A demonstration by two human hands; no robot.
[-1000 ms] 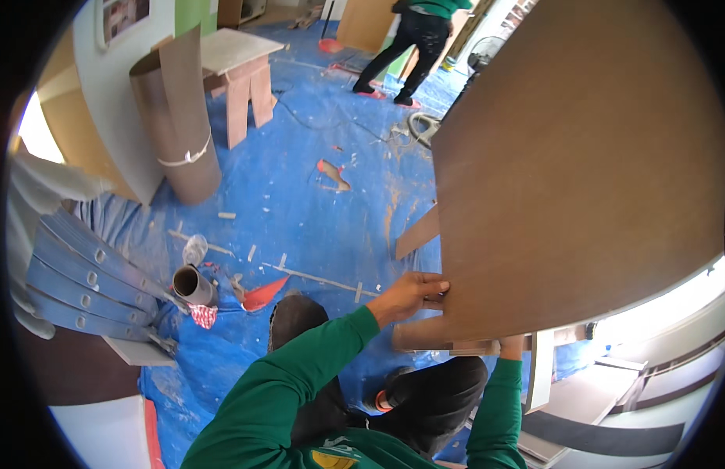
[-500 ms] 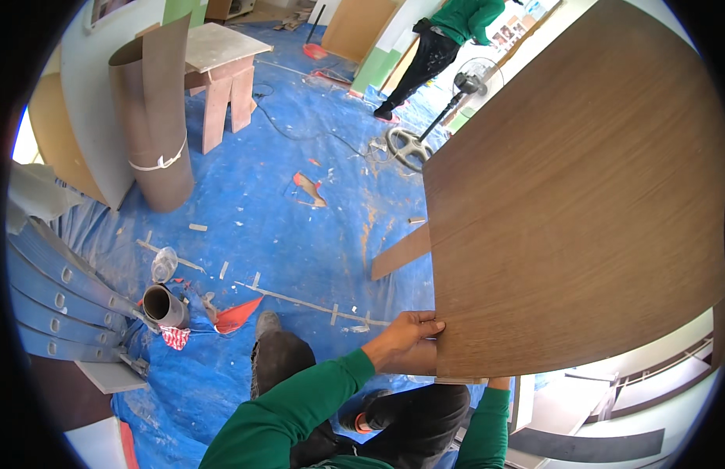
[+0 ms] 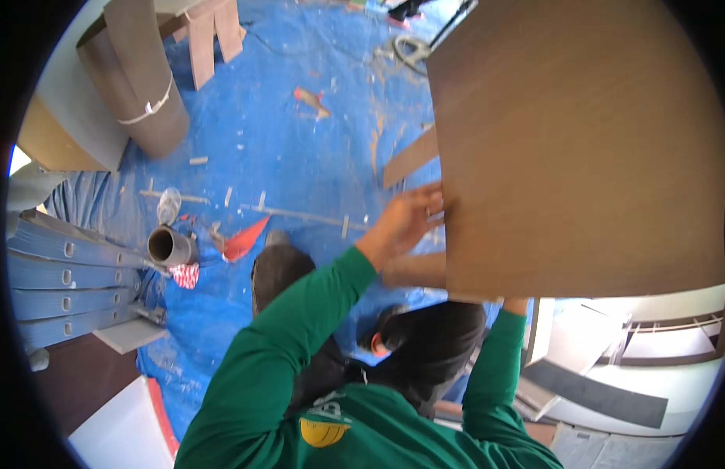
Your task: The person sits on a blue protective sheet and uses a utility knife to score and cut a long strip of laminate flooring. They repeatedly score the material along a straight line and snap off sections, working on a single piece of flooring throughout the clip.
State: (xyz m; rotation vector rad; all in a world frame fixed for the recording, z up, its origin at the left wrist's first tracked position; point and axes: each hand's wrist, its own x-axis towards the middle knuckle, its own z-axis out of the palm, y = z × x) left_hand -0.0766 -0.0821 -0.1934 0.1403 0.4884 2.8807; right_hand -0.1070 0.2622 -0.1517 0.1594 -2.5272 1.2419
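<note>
A large brown wood-grain panel (image 3: pixel 581 156) fills the right side, its broad face tilted up. At its left edge is my left hand (image 3: pixel 405 223), fingers stretched out and apart, the tips touching or just behind the edge. My right hand (image 3: pixel 516 305) sits under the panel's lower edge; only a bit near the wrist shows, and its fingers are hidden. Below the left hand, a brown strip (image 3: pixel 417 270) runs in under the panel. Another brown strip (image 3: pixel 412 159) juts out from behind it farther off.
Blue sheeting (image 3: pixel 300 164) covers the floor. At left stand a tied brown roll (image 3: pixel 136 86), an upright tube (image 3: pixel 171 246) and a folded blue ladder (image 3: pixel 73 273). A red scrap (image 3: pixel 245 238) lies near my foot. A fan base (image 3: pixel 413 53) stands beyond the panel.
My view has tipped farther down, so everything sits higher in the picture. The left hand has loosened its pinch on the panel's edge, and its fingers have spread. The right hand stays beneath.
</note>
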